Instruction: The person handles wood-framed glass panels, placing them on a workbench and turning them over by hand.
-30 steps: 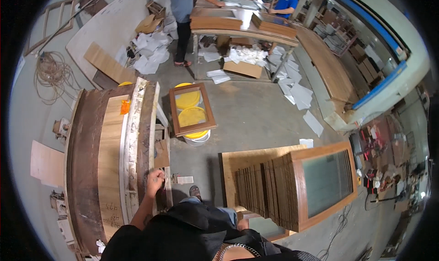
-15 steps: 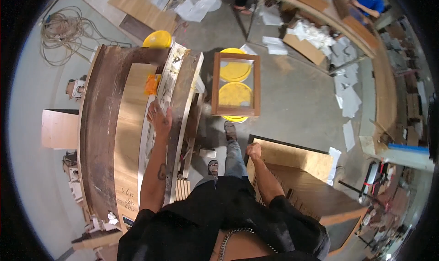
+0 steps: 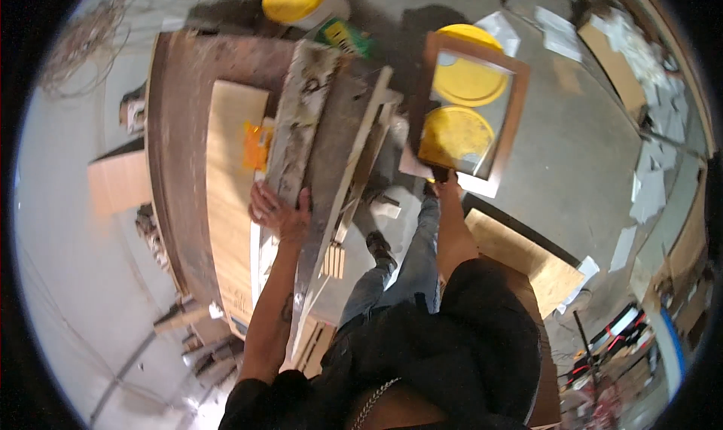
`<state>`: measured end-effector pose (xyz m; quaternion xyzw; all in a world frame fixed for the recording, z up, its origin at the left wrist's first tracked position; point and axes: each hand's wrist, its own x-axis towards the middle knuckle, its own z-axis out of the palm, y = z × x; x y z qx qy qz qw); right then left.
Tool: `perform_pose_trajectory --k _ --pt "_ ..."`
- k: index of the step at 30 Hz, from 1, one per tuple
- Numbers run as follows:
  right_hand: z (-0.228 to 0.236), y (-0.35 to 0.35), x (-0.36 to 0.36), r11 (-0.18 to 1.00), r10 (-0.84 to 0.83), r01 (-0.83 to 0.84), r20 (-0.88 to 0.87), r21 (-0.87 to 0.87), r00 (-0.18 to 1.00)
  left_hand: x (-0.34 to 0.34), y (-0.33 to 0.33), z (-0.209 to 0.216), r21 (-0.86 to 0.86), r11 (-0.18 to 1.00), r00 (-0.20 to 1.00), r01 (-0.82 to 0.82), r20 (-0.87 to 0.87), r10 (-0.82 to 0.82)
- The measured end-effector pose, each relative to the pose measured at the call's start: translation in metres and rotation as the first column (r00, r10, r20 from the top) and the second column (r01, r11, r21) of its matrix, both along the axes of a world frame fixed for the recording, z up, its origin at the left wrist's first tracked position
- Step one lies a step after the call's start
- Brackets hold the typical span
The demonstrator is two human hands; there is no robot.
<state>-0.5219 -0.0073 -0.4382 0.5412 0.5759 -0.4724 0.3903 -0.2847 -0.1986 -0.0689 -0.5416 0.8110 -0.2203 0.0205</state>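
Left hand [image 3: 277,213] lies flat, grip open, on grey board [image 3: 300,121]; right hand [image 3: 444,178] clasps glazed wooden frame [image 3: 468,106].

Head view, looking down. The left hand [image 3: 277,213] lay flat on the near end of a stained grey board [image 3: 300,125] atop the brown desk [image 3: 177,151]. At three o'clock from it, the right hand [image 3: 444,180] gripped the lower edge of a wooden frame [image 3: 512,125]. Two yellow bucket lids [image 3: 456,135] showed through the frame. A pale plank [image 3: 226,204] lay at nine o'clock of the board.
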Motion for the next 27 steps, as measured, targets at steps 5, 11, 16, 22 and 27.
perform_pose_trajectory --k 5,11,16,22,27 --pt "-0.016 0.024 -0.035 0.992 -0.066 0.055 -0.094 -0.113 0.993 -0.028 -0.017 -0.012 0.098 0.994 0.987 0.037 -0.158 -0.021" --pt "0.012 0.016 -0.051 0.97 0.24 -0.24 0.005 0.048 0.971 -0.028 -0.016 -0.004 0.098 0.993 0.981 0.068 -0.186 -0.049" --pt "0.088 0.039 -0.026 0.972 0.102 -0.13 -0.143 -0.197 0.984 -0.02 -0.008 -0.005 0.081 0.993 0.953 0.086 -0.297 -0.058" --pt "0.196 0.103 -0.026 0.789 -0.025 -0.299 -0.514 -0.536 0.857 -0.021 -0.002 0.032 0.373 0.928 0.951 -0.028 -0.276 0.14" --pt "0.235 0.087 -0.112 0.85 -0.191 -0.297 -0.778 -0.436 0.598 0.02 -0.011 0.037 0.374 0.876 0.73 0.304 -0.683 0.039"
